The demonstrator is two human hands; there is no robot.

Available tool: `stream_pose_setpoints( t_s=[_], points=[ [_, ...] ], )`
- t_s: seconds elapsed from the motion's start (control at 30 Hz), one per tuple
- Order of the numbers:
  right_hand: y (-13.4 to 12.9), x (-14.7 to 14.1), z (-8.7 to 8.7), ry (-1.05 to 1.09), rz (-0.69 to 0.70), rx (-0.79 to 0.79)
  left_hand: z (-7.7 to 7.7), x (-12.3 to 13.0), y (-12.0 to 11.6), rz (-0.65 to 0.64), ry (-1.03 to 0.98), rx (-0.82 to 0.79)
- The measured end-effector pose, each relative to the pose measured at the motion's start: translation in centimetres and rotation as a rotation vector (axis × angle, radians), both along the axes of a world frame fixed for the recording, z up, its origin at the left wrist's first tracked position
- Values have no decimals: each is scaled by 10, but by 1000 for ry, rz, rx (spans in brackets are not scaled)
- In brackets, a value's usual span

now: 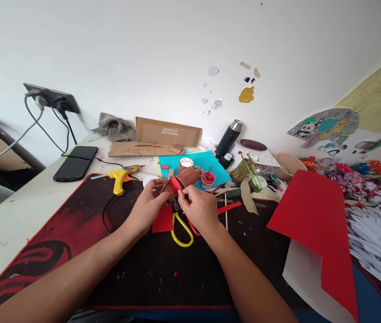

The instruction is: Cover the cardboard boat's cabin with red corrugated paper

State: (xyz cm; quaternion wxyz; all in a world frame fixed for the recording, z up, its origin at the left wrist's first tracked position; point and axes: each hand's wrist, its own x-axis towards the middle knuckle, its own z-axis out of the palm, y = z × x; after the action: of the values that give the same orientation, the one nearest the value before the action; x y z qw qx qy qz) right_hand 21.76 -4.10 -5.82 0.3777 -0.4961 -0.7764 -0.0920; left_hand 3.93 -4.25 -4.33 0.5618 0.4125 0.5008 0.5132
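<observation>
Just beyond the scissors point(184, 245), the left hand point(143, 206) pinches a brown craft point(189, 177), probably light, crushable, best held by its edge; the right hand point(201, 207) pinches its red strip point(174, 185).

Phone point(76, 164) left of glue gun point(119, 179); scissors point(183, 245) on mat point(126, 278); flask point(228, 140) behind paint jar point(208, 180).

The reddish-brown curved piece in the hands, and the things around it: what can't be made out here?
All in the head view:
- Reddish-brown curved piece: its near part is covered by the left hand and right hand.
- Small red strip: its lower end is behind the right fingertips.
- Yellow-handled scissors: the hands hide the blade tips.
- White paper strips: cut off by the right edge.
</observation>
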Motion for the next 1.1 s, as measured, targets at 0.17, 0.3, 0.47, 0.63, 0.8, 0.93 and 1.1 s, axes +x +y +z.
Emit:
stream_pose_setpoints(
  t_s=[0.17,0.3,0.47,0.63,0.8,0.93,1.1],
  points=[
    [-3,0,0,47,-26,-46,2,0,0,-3,7,1],
    [-4,1,0,39,-44,-35,2,0,1,-1,18,-8],
    [-3,4,-1,19,-68,-48,-1,-4,3,-36,116,59],
    [-1,6,-1,-5,-81,-45,-3,-9,3,-10,359,171],
    [-2,6,-1,-25,-72,-92,-4,-8,3,-19,413,211],
    [-3,5,0,12,-79,-116,-6,-8,3,-55,351,151],
    [-3,6,1,73,-88,-129,-3,-9,2,-59,308,120]
  ],
)
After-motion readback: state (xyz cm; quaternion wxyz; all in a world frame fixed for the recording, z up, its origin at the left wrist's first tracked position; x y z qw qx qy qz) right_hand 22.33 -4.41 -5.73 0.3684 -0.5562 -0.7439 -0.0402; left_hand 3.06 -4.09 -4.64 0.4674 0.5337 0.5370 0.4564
